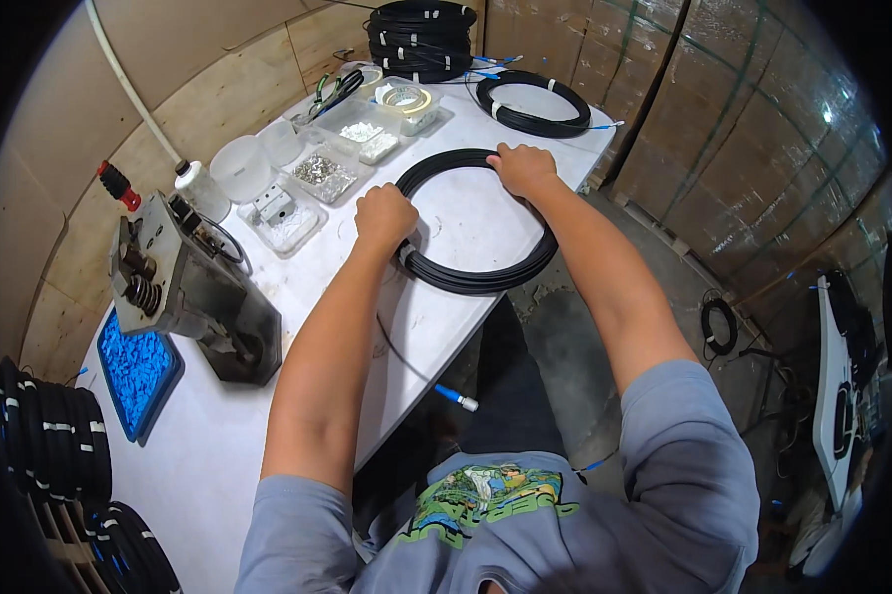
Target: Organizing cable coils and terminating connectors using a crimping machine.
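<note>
A coil of black cable (pixel 480 282) lies on the white table, with a strip of white tape round its left side. My left hand (pixel 384 216) is closed on the coil's left edge, its fingertips mostly hidden. At the far right of the ring, my right hand (pixel 525 168) is closed round the cable, thumb on top. A loose cable end with a blue and white connector (pixel 456 398) hangs past the table's front edge, below my left forearm. Another blue-tipped end (pixel 594 464) shows beside my shirt.
A metal bench press (pixel 203 287) stands on the left by a tray of blue pieces (pixel 134 371). Along the back are clear boxes of small metal parts (pixel 319 170) and white pieces (pixel 367 139). Stacked coils (pixel 421 40) and a taped coil (pixel 533 104) lie at the far end.
</note>
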The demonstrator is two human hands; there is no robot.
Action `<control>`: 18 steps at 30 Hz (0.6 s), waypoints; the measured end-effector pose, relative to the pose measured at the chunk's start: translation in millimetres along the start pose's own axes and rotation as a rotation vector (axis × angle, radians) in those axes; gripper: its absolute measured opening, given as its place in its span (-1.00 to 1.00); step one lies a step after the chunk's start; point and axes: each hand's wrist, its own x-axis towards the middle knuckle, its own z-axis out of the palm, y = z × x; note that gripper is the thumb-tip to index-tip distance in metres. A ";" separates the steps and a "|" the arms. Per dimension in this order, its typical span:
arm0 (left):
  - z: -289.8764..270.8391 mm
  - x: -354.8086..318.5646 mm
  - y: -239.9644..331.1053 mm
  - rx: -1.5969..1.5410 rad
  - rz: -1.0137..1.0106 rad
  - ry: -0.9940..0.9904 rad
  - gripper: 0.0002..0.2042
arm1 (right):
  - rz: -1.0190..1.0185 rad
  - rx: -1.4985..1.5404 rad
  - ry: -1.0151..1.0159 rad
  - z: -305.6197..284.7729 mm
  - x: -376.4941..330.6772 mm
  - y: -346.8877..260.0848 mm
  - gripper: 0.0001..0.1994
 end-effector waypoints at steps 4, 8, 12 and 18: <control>0.3 2.0 2.1 -0.024 0.038 -0.008 -0.77 | 0.059 -0.042 -0.075 -8.3 -1.8 -3.0 -0.51; 3.1 0.1 2.5 -0.026 0.051 0.031 -0.81 | 0.039 0.084 -0.120 -5.8 0.7 -12.2 -0.49; 4.2 0.1 1.9 -0.018 0.050 0.023 -0.81 | -0.203 0.174 -0.023 1.7 3.0 -32.3 -0.48; 5.0 -0.1 4.4 -0.066 0.025 0.005 -0.79 | -0.439 0.142 0.026 13.1 24.5 -68.3 -0.53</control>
